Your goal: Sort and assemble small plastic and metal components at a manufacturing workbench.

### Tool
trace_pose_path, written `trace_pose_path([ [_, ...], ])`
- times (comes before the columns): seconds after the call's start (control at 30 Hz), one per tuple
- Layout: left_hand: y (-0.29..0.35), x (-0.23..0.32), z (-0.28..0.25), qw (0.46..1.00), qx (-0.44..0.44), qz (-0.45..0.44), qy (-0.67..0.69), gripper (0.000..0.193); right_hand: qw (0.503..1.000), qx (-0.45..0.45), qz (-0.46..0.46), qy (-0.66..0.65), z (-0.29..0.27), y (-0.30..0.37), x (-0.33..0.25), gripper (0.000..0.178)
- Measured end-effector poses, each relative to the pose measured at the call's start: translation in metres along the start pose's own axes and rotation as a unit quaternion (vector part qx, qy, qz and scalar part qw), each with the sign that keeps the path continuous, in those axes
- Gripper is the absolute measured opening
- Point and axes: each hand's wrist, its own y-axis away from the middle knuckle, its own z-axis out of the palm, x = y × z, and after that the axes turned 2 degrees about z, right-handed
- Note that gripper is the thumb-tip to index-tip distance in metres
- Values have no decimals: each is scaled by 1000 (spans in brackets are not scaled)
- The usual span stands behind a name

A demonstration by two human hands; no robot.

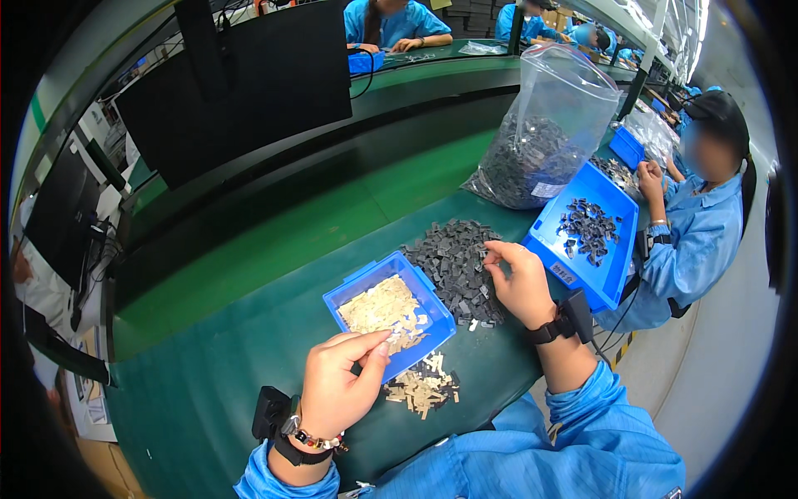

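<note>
My left hand (pixel 345 378) is closed in a pinch over the near-left edge of a small blue bin (pixel 431 343); whatever its fingertips hold is too small to name. Thin beige pieces (pixel 378 306) fill much of that bin. To the right, my right hand (pixel 525 287) has its thumb and forefinger curled close together at the right edge of a heap of small dark grey pieces (pixel 455 262). Anything between those fingertips cannot be made out. Below the bin lies a loose pile of beige and dark pieces (pixel 422 389).
A large clear bag (pixel 536 154) of dark pieces stands behind the heap. Right of my right hand is a bigger blue tray (pixel 549 235) with black parts. A co-worker (pixel 698 208) sits at the right. A black monitor (pixel 241 100) overhangs the green table (pixel 224 382).
</note>
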Motion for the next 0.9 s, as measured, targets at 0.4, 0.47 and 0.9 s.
trace_pose_path([
  [0.4,2,11,12,984,29,176,-17,28,708,-157,92,-683,4,30,-86,47],
  [0.47,2,10,9,979,25,201,-34,35,692,-167,91,-697,7,32,-93,47],
  [0.9,6,12,13,974,63,214,-44,35,920,61,-254,-293,6,25,-115,44],
])
